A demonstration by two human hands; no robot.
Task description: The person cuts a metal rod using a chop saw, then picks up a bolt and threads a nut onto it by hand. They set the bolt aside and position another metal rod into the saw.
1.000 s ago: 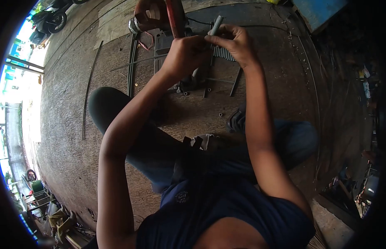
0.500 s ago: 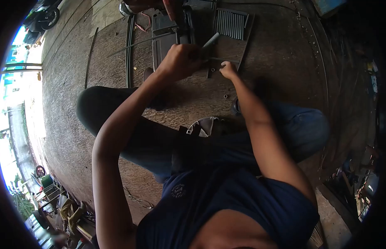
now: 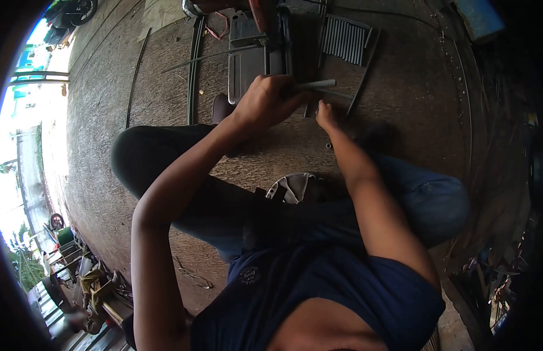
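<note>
My left hand (image 3: 268, 100) is closed around a grey ridged rod (image 3: 319, 83), which looks threaded and points right from the fist. Its far end sticks out past my fingers. Just to the right and nearer to me, my right hand (image 3: 326, 117) hangs low by the floor with its fingers pinched together. What they hold, if anything, is too small to make out. A thin bar (image 3: 337, 93) runs past the fingertips of both hands. One small ring-like metal piece (image 3: 328, 145) lies on the floor beside my right wrist.
Ahead stands a machine with a flat metal base (image 3: 239, 73) and a reddish arm (image 3: 260, 14). Right of it lies a row of short grey rods (image 3: 343, 41), with a long bar (image 3: 365, 70) alongside. Long bars (image 3: 194, 76) lie to the left. A round object (image 3: 295, 186) sits between my legs.
The ridged rod has swung from slanting upward to nearly level. My right hand has drawn slightly nearer to me. The small ring that lay left of it no longer shows. The view has shifted.
</note>
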